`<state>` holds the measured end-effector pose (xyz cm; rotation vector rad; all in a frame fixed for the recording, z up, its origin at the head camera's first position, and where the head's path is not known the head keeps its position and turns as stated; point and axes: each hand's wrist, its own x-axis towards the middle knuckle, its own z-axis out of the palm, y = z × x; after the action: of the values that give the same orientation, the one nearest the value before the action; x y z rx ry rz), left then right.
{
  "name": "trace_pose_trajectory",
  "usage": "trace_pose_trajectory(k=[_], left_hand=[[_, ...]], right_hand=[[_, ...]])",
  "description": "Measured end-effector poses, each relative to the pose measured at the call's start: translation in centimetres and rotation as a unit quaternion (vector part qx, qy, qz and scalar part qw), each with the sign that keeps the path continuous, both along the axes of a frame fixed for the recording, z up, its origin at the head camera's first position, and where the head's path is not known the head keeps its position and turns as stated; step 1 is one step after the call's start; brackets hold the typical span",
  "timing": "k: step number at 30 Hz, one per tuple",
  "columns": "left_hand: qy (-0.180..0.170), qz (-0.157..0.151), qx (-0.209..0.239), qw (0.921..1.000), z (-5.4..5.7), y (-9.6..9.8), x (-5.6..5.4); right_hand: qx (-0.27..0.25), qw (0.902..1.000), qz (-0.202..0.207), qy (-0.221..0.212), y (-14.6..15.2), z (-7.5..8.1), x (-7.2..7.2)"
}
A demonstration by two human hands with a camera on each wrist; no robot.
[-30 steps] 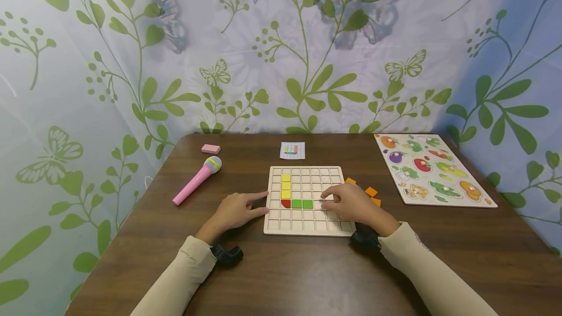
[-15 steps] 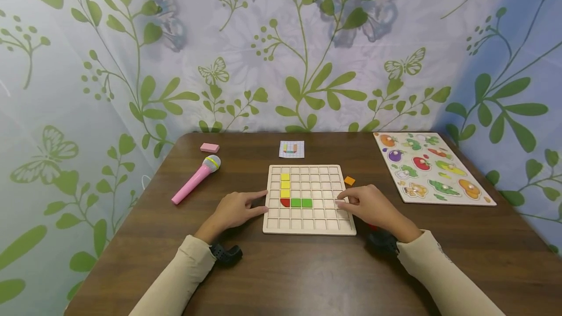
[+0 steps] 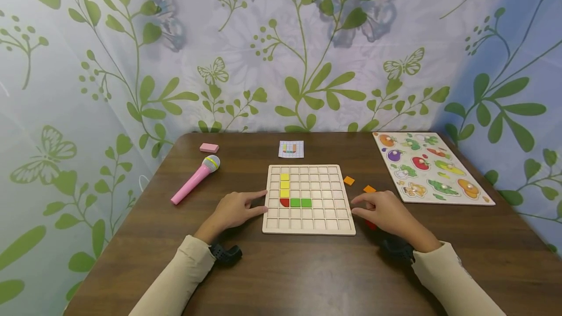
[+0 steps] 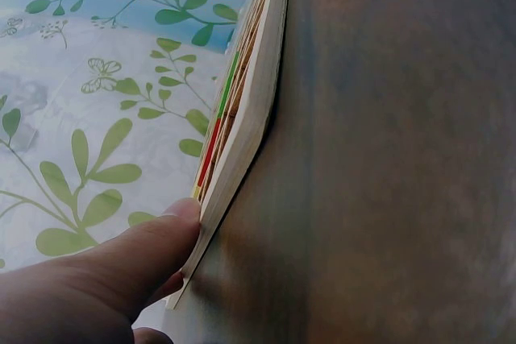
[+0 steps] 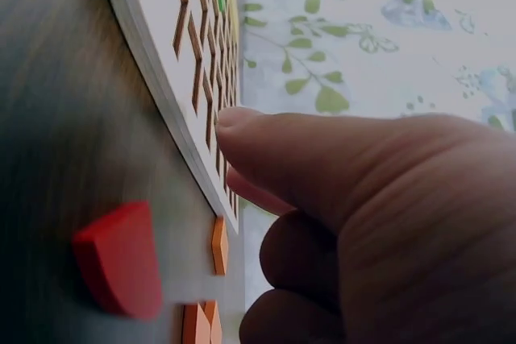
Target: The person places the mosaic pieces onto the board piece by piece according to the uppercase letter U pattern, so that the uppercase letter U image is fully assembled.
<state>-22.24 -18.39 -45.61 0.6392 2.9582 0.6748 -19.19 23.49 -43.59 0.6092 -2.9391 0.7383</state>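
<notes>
A wooden grid board (image 3: 327, 226) lies on the table, bearing three yellow squares (image 3: 285, 185), a red quarter-round piece (image 3: 284, 202) and two green squares (image 3: 300, 203). At its left edge, my left hand (image 3: 236, 211) rests with thumb and index finger stretched out; the left wrist view has the thumb (image 4: 153, 251) against the rim. My right hand (image 3: 386, 212) hovers by the right edge, thumb and index finger apart, nothing between them. Below it lies another red rounded piece (image 5: 125, 263), partly hidden in the head view. Orange squares (image 3: 349, 180) lie nearby, one (image 3: 370, 189) just behind the right hand.
Behind the board lies a small paper card (image 3: 291, 149) with a coloured grid pattern. A pink toy microphone (image 3: 195, 179) and a pink block (image 3: 209, 148) are at left. A vegetable puzzle board (image 3: 432, 169) occupies the back right. A patterned curtain (image 3: 246, 87) hangs behind the table.
My right hand has moved right, from over the board's grid to just past its right edge. The left hand stays at the left edge, and the pieces on the board keep their places.
</notes>
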Motion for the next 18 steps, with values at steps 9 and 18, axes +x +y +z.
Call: trace_pose_trajectory(k=[9,18], left_hand=[[-0.002,-0.001,-0.003,1.0,0.0,0.0,0.0],[-0.004,-0.003,-0.002,1.0,0.0,0.0,0.0]], right_hand=[[-0.023,0.999,0.0,-0.037,2.4,0.2,0.4],[-0.032,0.9952,0.023,-0.089,4.1,0.0,1.0]])
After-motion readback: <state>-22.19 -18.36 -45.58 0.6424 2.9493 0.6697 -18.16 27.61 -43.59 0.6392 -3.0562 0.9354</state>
